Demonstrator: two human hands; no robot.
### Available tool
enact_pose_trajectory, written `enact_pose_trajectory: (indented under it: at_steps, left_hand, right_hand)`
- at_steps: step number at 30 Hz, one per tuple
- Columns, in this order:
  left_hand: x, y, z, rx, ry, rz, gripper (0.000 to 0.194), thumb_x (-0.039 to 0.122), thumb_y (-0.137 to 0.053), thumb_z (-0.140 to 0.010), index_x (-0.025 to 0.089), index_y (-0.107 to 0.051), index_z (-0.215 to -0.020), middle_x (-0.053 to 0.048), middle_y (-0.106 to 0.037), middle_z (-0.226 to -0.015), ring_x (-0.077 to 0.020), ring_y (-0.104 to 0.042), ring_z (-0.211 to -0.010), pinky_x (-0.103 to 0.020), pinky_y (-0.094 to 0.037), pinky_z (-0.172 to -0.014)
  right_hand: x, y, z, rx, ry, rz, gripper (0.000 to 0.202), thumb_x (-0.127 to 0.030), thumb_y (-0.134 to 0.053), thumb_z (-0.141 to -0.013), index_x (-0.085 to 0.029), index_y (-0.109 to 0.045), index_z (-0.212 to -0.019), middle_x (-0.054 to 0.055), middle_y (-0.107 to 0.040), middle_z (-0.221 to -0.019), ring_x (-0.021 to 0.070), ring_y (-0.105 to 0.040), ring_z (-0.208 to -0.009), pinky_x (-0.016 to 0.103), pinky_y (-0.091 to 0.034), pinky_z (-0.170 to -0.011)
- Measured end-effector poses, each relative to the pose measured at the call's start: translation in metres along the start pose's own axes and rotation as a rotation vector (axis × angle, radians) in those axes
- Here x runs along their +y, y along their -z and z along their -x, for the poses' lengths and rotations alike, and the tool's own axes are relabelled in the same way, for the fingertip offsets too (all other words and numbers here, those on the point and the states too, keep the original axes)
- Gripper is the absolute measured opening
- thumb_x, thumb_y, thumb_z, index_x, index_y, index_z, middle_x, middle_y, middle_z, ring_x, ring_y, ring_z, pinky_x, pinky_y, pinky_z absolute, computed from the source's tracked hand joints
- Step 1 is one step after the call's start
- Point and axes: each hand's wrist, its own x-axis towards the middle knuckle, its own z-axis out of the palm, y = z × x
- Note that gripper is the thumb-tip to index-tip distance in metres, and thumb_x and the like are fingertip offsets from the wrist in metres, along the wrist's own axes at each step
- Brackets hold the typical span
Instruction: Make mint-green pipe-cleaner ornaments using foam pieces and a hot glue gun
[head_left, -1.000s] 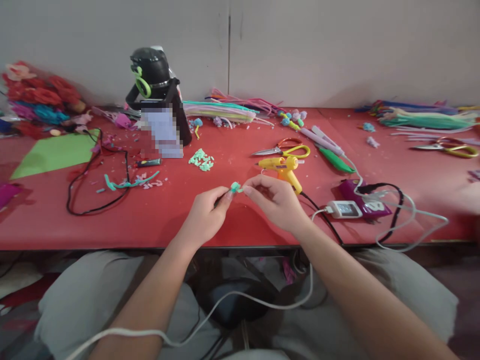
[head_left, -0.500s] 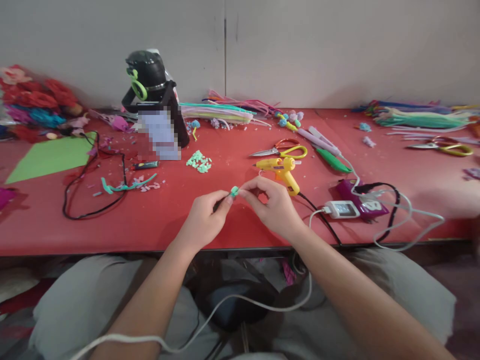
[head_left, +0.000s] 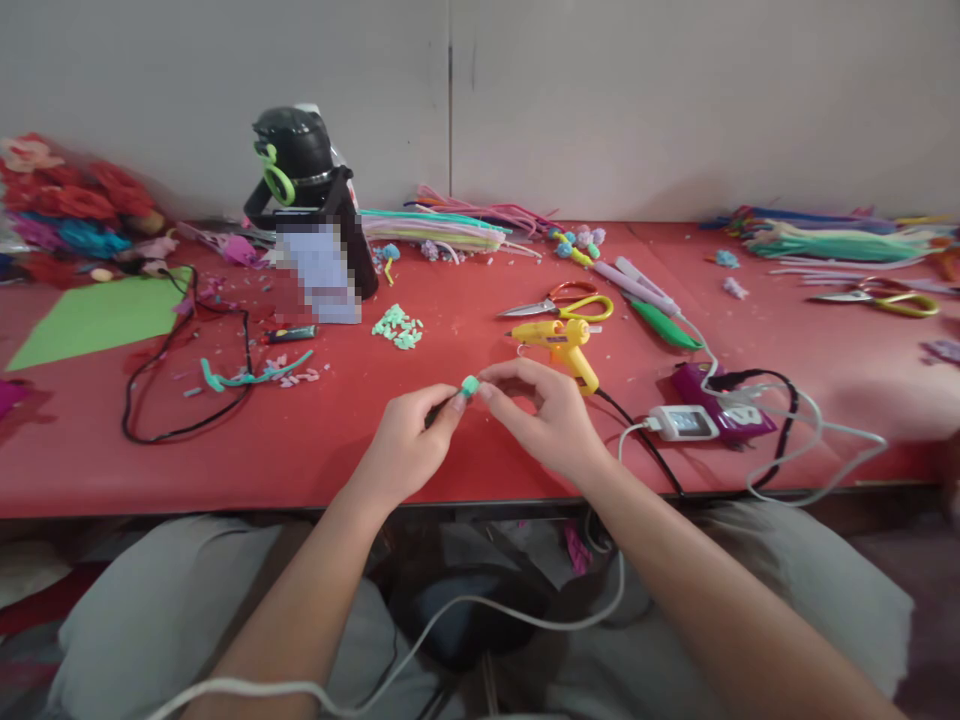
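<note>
My left hand (head_left: 412, 435) pinches a small mint-green piece (head_left: 470, 384) between thumb and forefinger, above the front part of the red table. From the other side, the closed thumb and forefinger of my right hand (head_left: 544, 415) meet the piece's right edge. The exact make of the piece is too small to tell. Behind my hands lies a loose pile of short mint-green cuttings (head_left: 398, 327). A yellow hot glue gun (head_left: 559, 345) rests just beyond my right hand, its nozzle pointing left.
Red-and-yellow-handled scissors (head_left: 559, 302) lie behind the glue gun. A black bottle (head_left: 296, 150) stands at back left. Bundles of pipe cleaners (head_left: 442, 228) line the wall. Right of my hands are a lilac hair straightener (head_left: 637, 288), a purple power block (head_left: 705, 395) and cables.
The green piece has turned slightly between my fingers, and more of its face shows. My right fingertips have shifted a little. The view has tilted slightly; the table items stay put.
</note>
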Motion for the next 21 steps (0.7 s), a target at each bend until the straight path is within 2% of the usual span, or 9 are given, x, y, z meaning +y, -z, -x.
enact_pose_trajectory:
  at_steps: [3, 8, 21]
  left_hand:
    - [-0.0002, 0.0004, 0.0004, -0.004, -0.006, 0.015, 0.032, 0.042, -0.053, -0.100, 0.017, -0.072, -0.097, -0.002, -0.067, -0.084, -0.0176, -0.056, -0.076, -0.029, -0.041, -0.070]
    - [-0.0001, 0.0011, 0.0014, -0.009, -0.012, 0.003, 0.032, 0.041, -0.052, -0.101, 0.017, -0.073, -0.100, -0.002, -0.070, -0.087, -0.0179, -0.058, -0.078, -0.030, -0.043, -0.072]
    - [-0.0001, -0.0008, 0.0006, -0.022, -0.022, -0.014, 0.031, 0.040, -0.052, -0.101, 0.016, -0.070, -0.094, 0.000, -0.063, -0.078, -0.0150, -0.052, -0.072, -0.027, -0.038, -0.066]
  right_hand:
    - [-0.0008, -0.0026, 0.0009, -0.024, -0.050, -0.056, 0.017, -0.037, -0.072, -0.091, -0.021, -0.074, -0.096, 0.007, -0.079, -0.094, 0.0215, -0.074, -0.086, 0.037, -0.060, -0.083]
    - [-0.0004, -0.0042, 0.0005, 0.002, -0.048, -0.044, 0.016, -0.035, -0.073, -0.089, -0.020, -0.075, -0.094, 0.007, -0.080, -0.092, 0.0207, -0.075, -0.084, 0.036, -0.061, -0.082]
    - [0.0000, -0.0026, -0.0013, 0.006, -0.083, -0.044, 0.015, -0.032, -0.072, -0.087, -0.018, -0.076, -0.090, 0.006, -0.079, -0.087, 0.0193, -0.074, -0.081, 0.033, -0.060, -0.078]
